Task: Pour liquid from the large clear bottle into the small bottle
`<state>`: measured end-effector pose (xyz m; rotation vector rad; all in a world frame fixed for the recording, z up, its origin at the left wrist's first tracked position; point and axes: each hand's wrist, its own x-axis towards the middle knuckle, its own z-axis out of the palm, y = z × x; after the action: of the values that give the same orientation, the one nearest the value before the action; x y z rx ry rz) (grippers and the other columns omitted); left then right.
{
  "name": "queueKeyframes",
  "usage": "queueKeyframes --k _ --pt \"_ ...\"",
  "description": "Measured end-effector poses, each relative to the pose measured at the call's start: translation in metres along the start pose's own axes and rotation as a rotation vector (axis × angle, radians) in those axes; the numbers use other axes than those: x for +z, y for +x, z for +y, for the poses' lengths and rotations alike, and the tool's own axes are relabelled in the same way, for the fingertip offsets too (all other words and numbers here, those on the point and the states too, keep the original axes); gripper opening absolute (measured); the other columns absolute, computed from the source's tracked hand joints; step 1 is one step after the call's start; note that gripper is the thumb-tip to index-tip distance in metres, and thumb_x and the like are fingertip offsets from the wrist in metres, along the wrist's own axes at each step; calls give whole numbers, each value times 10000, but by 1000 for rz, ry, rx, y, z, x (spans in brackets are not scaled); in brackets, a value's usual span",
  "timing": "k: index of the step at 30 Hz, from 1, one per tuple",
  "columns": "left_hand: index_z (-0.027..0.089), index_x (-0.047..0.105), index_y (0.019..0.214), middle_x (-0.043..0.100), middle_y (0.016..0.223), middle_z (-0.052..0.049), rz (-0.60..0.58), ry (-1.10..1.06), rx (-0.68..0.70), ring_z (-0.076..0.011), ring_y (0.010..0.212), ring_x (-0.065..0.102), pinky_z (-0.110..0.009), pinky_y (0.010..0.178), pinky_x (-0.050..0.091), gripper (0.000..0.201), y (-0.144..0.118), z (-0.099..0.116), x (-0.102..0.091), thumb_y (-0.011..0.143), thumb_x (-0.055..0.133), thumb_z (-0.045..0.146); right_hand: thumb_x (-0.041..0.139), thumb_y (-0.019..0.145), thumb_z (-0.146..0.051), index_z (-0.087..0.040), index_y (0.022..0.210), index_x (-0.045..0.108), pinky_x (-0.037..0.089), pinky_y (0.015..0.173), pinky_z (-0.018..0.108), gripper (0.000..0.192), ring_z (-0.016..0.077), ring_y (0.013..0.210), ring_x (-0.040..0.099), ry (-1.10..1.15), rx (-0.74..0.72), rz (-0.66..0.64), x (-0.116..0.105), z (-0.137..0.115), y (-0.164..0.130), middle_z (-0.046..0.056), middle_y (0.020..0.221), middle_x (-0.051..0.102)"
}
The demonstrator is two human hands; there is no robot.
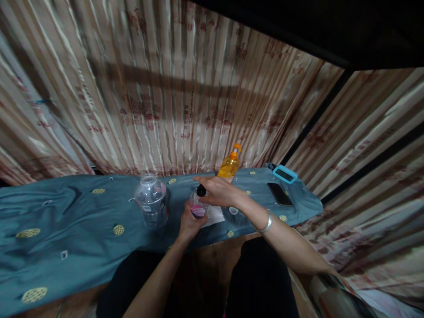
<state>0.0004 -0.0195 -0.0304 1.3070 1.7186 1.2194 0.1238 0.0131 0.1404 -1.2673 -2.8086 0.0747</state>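
A small clear bottle (198, 206) with a pink label stands near the front of the cloth-covered surface. My left hand (192, 223) is wrapped round its lower part. My right hand (219, 190) is at the top of the bottle, with thumb and fingers about its black cap (201, 190); the hand partly hides the cap. A white tissue (215, 215) lies under and beside the bottle. Just right of it is a small clear round lid (233, 210). Behind my right hand stands a pump bottle (229, 167) of yellow liquid with an orange top.
To the left stands a large clear plastic jar (151, 201). A dark phone (280, 194) and a blue-framed digital clock (285, 174) lie to the right. Blue-green patterned cloth (79, 212) covers the surface. Pleated curtains (159, 97) hang right behind it.
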Motion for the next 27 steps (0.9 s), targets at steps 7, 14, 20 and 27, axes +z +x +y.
queueKeyframes --k 7,14,20,27 --pt "176 556 1204 747 1075 -98 -13 1 21 -316 1013 749 -442 909 589 644 1 -4 1 635 857 200 644 1039 -387 -146 1169 716 598 974 467 284 233 1074 755 -144 14 -76 -8 -7 3 78 1109 781" --pt "191 561 1223 752 1059 -70 -10 3 16 -301 1009 752 -426 911 590 653 2 -7 3 640 854 216 652 1030 -435 -150 1276 677 591 988 475 378 244 1119 745 -181 8 -94 -14 -9 5 96 1202 767" --pt "183 562 1230 749 1088 -83 -15 16 17 -303 1039 746 -421 926 585 668 2 -7 3 633 861 206 665 1027 -333 -160 1194 709 606 952 442 244 219 1060 756 -192 -40 -140 -15 -8 6 61 1121 780" --pt "215 567 1199 756 1030 -40 -7 -6 30 -287 986 755 -424 905 595 645 2 -8 3 626 861 192 673 1024 -363 -145 1143 726 598 971 454 254 227 1075 757 -212 -6 -130 -18 -9 8 75 1115 785"
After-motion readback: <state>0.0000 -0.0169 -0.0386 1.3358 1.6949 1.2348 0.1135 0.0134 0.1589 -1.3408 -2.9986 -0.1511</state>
